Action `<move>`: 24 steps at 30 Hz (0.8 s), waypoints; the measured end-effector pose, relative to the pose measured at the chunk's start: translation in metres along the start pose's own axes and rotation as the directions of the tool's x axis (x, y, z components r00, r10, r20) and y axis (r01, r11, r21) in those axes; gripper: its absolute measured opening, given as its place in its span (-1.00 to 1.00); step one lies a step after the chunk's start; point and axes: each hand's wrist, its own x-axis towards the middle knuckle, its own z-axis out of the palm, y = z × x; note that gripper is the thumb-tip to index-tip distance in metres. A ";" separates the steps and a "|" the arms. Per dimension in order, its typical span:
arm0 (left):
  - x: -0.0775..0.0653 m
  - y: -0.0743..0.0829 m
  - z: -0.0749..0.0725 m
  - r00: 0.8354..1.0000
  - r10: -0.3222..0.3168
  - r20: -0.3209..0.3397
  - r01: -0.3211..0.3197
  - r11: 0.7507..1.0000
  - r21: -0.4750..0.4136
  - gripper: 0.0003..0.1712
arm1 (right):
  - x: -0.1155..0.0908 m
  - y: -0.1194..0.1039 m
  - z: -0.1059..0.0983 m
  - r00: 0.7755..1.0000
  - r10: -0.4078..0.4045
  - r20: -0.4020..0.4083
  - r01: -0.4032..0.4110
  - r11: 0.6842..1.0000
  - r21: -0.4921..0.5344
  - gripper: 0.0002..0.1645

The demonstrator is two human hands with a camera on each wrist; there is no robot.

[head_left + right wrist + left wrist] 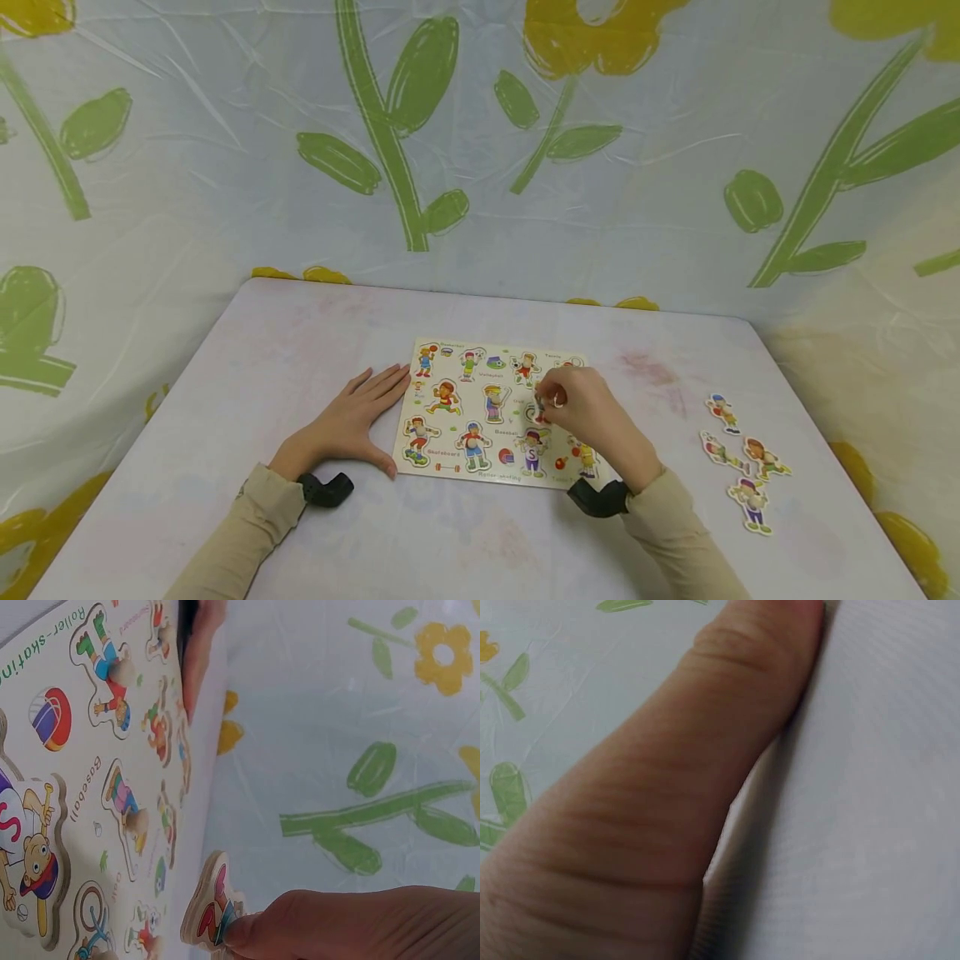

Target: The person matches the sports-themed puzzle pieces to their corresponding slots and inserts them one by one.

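A wooden puzzle board (pixel 465 425) with cartoon sports figures and printed words lies flat on the table. Beside its left edge rests my left hand (pixel 358 423), fingers spread, fingertips right at the edge and thumb near the lower left corner. Over the board's right part, my right hand (pixel 581 407) pinches a puzzle piece (pixel 204 919), which shows pink-red shoes and some blue in the right wrist view. The thumb (pixel 277 930) covers the rest of it. The baseball figure (pixel 28 855) and the roller-skating figure (pixel 109 682) show in the board there.
On the table's right side lie several loose puzzle pieces (pixel 748 506), some close together. The white table (pixel 322 533) meets a flower-printed cloth (pixel 637 225) behind. Black wrist mounts (pixel 326 490) sit at both wrists, the right one overlapping the board's lower right corner.
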 end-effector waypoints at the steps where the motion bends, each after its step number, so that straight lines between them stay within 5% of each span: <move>1: 0.000 0.000 0.000 1.000 0.000 0.000 0.000 1.000 0.000 0.64 | 0.001 0.000 0.000 1.000 0.004 -0.001 -0.004 1.000 0.003 -0.82; 24: 0.000 -0.002 0.004 1.000 0.007 -0.023 -0.007 1.000 -0.011 0.66 | 0.037 0.001 0.015 0.996 -0.078 -0.039 0.080 0.995 0.053 -0.83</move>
